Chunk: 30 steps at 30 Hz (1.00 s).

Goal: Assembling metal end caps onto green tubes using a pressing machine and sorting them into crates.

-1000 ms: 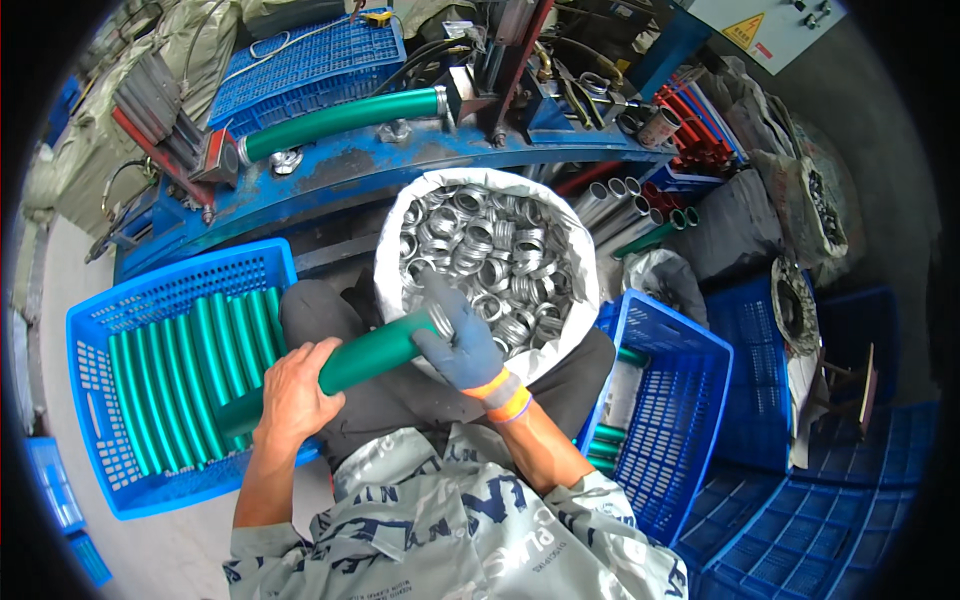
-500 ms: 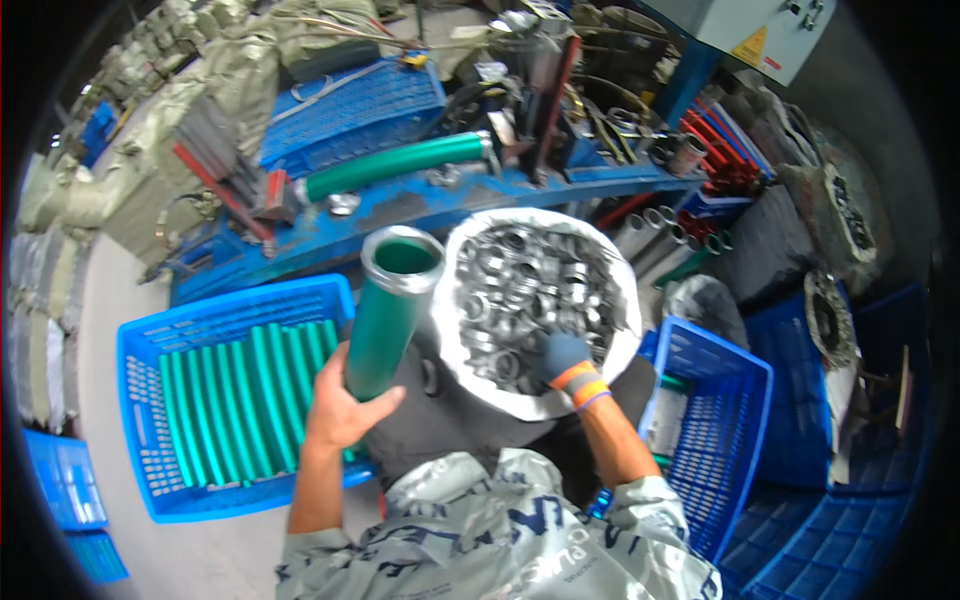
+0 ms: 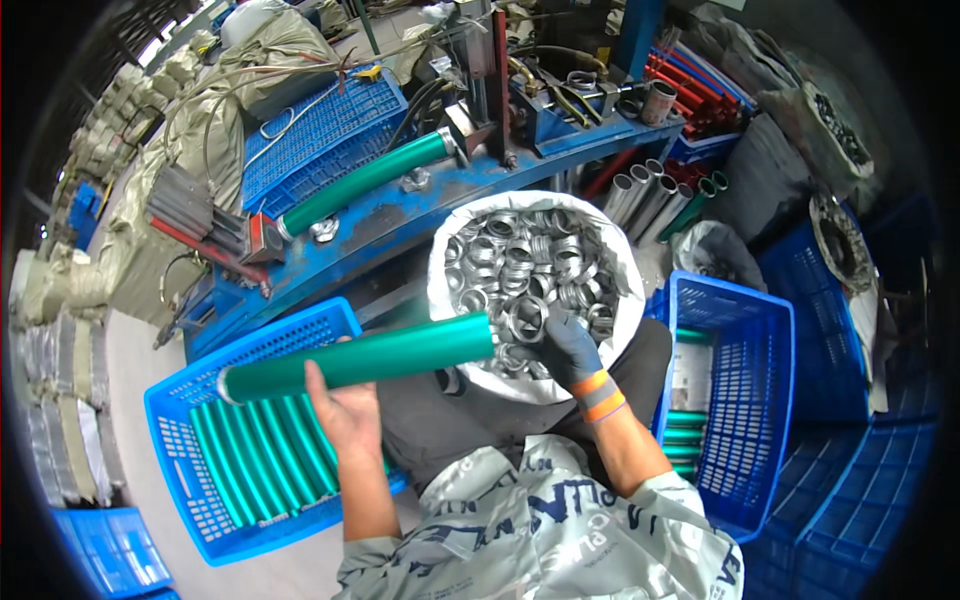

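Note:
A green tube [image 3: 365,355] lies nearly level across my left hand [image 3: 348,408], which supports it from below with the thumb over its near side. A silver ring caps the tube's left end. My bare left fingers are partly hidden behind the tube. My right hand [image 3: 570,352], in a grey-blue glove with an orange cuff, pinches a silver metal ring [image 3: 528,320] close to the tube's right end, apart from it as far as I can tell. Under that hand stands a white sack [image 3: 438,285] full of loose metal rings [image 3: 515,262].
At left a blue crate [image 3: 180,500] holds a row of green tubes [image 3: 265,460]; another blue crate [image 3: 780,400] at right holds more. Beyond is a blue bench [image 3: 370,235] with another green tube [image 3: 370,180] on it. Silver tubes [image 3: 640,195] stand behind the sack.
The tube has swung from upright to nearly level, its right end now near the sack. My right hand has come up from among the rings with one. The view has shifted slightly.

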Each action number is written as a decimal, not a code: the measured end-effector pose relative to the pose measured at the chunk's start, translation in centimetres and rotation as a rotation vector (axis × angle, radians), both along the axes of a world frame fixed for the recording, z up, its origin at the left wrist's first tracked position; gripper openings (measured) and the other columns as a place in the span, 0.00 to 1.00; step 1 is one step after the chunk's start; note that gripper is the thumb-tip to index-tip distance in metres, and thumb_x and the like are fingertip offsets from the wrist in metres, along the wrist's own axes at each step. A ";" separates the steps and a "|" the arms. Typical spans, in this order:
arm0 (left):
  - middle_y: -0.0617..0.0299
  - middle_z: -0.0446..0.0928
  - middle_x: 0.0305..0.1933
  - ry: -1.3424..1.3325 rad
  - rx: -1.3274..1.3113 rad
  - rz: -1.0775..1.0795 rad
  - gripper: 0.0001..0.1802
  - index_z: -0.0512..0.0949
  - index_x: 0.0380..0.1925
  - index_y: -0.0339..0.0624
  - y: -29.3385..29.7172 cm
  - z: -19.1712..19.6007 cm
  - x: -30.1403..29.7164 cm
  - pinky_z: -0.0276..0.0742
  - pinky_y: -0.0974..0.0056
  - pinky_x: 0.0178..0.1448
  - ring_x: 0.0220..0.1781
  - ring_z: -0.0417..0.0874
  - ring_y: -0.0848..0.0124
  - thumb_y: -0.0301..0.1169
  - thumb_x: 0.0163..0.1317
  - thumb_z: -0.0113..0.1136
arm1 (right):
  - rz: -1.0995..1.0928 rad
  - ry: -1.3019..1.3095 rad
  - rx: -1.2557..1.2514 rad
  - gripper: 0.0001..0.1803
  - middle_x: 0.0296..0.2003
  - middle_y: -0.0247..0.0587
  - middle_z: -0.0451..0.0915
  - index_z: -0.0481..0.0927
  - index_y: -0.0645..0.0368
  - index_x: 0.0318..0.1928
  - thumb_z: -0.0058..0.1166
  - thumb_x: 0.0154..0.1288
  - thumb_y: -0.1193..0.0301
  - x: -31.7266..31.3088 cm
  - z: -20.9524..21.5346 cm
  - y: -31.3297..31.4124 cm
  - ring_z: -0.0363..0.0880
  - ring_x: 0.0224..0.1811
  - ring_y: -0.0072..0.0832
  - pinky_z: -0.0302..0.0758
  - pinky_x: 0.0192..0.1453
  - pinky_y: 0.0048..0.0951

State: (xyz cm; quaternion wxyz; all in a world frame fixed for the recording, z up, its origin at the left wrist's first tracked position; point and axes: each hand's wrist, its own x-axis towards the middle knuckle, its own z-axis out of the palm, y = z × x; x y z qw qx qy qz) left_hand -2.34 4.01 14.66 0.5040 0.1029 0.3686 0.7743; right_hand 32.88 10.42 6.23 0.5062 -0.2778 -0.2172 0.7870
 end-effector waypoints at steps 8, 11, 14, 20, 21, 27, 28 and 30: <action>0.54 0.86 0.70 0.082 -0.022 -0.088 0.29 0.80 0.73 0.47 -0.4 -2.2 3.5 0.85 0.48 0.73 0.74 0.87 0.57 0.53 0.85 0.67 | -0.084 -0.281 0.216 0.34 0.69 0.43 0.85 0.73 0.68 0.82 0.65 0.80 0.79 -1.3 3.2 -0.6 0.87 0.66 0.27 0.87 0.69 0.32; 0.53 0.86 0.71 0.110 -0.003 -0.072 0.29 0.80 0.73 0.46 -0.7 -2.5 3.1 0.86 0.47 0.73 0.74 0.87 0.56 0.53 0.85 0.68 | -0.035 -0.317 0.182 0.39 0.68 0.44 0.87 0.69 0.70 0.86 0.67 0.81 0.77 -1.5 3.7 -0.9 0.89 0.63 0.25 0.87 0.67 0.28; 0.53 0.85 0.72 0.126 -0.011 -0.052 0.28 0.79 0.73 0.46 -0.9 -3.2 2.4 0.87 0.46 0.74 0.74 0.87 0.55 0.50 0.84 0.70 | 0.043 -0.465 0.134 0.38 0.69 0.47 0.87 0.71 0.72 0.85 0.69 0.81 0.76 -1.4 3.6 -0.6 0.88 0.65 0.26 0.87 0.68 0.29; 0.53 0.84 0.73 0.164 0.016 -0.081 0.27 0.79 0.73 0.47 0.8 -5.1 1.4 0.88 0.44 0.73 0.73 0.87 0.56 0.45 0.82 0.71 | 0.067 -0.537 0.172 0.36 0.69 0.49 0.88 0.74 0.76 0.82 0.71 0.81 0.75 -1.9 3.8 2.0 0.91 0.63 0.27 0.88 0.69 0.30; 0.54 0.86 0.71 0.168 0.025 -0.084 0.26 0.82 0.70 0.44 1.2 -5.3 1.4 0.87 0.46 0.75 0.74 0.88 0.55 0.46 0.83 0.70 | 0.074 -0.533 0.164 0.36 0.69 0.48 0.88 0.74 0.75 0.82 0.72 0.80 0.75 -2.0 3.7 2.4 0.91 0.62 0.26 0.88 0.68 0.30; 0.54 0.85 0.72 0.041 0.030 -0.066 0.29 0.81 0.71 0.40 1.7 -7.1 -1.0 0.87 0.48 0.77 0.75 0.87 0.55 0.50 0.84 0.70 | 0.151 -0.535 0.213 0.36 0.67 0.45 0.89 0.74 0.70 0.84 0.70 0.80 0.77 -4.0 3.7 5.1 0.90 0.63 0.25 0.87 0.68 0.30; 0.53 0.85 0.73 -0.061 0.025 -0.030 0.30 0.80 0.72 0.41 2.0 -7.5 -1.5 0.87 0.48 0.77 0.75 0.87 0.55 0.51 0.84 0.70 | 0.158 -0.471 0.308 0.35 0.67 0.45 0.89 0.74 0.70 0.84 0.67 0.81 0.77 -3.9 4.3 5.9 0.90 0.64 0.25 0.87 0.70 0.30; 0.54 0.84 0.74 -0.159 0.021 -0.009 0.33 0.79 0.72 0.41 2.5 -7.6 -2.5 0.87 0.50 0.76 0.74 0.86 0.57 0.55 0.83 0.71 | 0.109 -0.435 0.366 0.31 0.69 0.45 0.87 0.75 0.68 0.84 0.59 0.86 0.76 -4.4 4.3 9.1 0.89 0.64 0.25 0.85 0.72 0.30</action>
